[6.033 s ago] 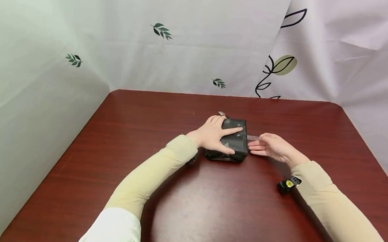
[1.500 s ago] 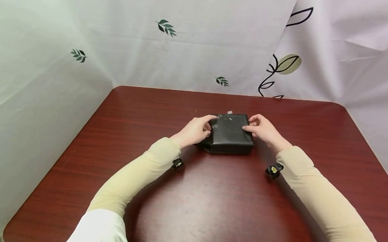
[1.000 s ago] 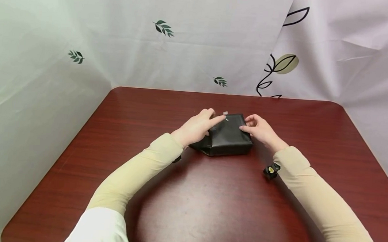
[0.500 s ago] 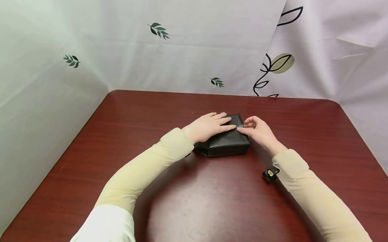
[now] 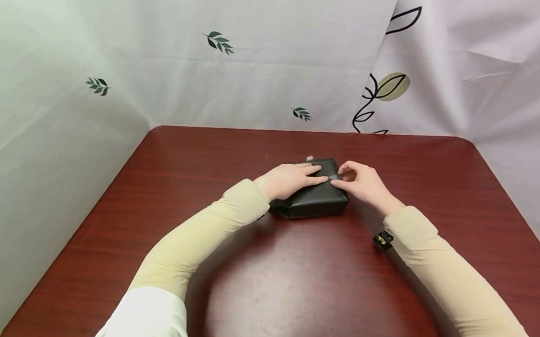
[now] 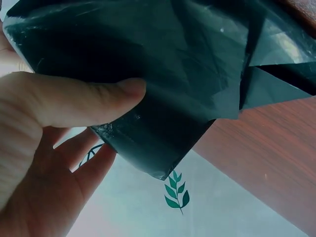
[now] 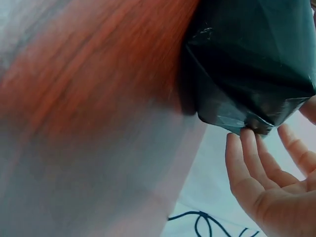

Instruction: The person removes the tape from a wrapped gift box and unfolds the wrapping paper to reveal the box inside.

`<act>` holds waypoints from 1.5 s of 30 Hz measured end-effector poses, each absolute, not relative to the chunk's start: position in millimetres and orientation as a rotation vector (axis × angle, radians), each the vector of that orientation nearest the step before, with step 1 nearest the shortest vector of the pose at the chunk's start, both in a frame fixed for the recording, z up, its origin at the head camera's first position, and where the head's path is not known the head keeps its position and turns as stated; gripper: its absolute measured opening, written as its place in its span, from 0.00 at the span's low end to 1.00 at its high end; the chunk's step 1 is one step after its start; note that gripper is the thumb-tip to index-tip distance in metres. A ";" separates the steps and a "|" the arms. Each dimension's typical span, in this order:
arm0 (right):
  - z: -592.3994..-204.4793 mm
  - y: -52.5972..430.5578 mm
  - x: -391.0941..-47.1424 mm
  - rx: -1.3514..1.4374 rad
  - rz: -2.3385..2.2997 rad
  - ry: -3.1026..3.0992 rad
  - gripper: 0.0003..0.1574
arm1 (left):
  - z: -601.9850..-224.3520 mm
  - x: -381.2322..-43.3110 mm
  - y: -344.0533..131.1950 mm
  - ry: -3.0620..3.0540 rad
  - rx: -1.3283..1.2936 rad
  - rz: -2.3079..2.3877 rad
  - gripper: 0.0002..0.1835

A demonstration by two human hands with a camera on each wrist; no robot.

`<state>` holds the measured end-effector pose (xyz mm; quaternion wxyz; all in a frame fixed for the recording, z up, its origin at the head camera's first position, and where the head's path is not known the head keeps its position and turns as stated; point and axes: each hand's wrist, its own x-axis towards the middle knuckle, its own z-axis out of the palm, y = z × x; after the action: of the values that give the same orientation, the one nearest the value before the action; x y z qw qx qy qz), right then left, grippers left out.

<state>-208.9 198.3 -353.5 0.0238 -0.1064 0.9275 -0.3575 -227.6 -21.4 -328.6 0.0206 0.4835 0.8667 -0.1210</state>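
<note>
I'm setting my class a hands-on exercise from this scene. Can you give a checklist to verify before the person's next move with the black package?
1. Black package resting on the table: ok.
2. Left hand steadying the package: ok, it lies across the top.
3. Right hand at the package's right end: ok, it touches the edge there.
4. Tape strip fully stuck down: cannot tell, too small.
5. Left-end flap folded in: not ok, it sticks out.

Screened-off tabletop workspace: reddish-brown wood-grain table, pale leaf-print cloth hung along far, left and right sides; room type beyond cannot be told.
</note>
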 end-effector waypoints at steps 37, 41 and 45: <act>-336.0 178.8 -210.3 -0.477 -0.680 3.049 0.07 | -330.4 -224.4 -23.9 2.666 1.483 -0.366 0.35; -336.9 174.2 -208.8 -0.529 -0.559 3.092 0.07 | -330.7 -224.5 -23.9 2.670 1.505 -0.350 0.36; -339.9 175.3 -208.1 -0.492 -0.594 3.105 0.06 | -332.1 -225.6 -24.0 2.682 1.554 -0.318 0.36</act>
<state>-208.1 175.3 -339.9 -0.0290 -0.1537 0.9701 -0.1857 -225.6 -24.0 -332.1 0.0129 0.4988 0.8606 -0.1019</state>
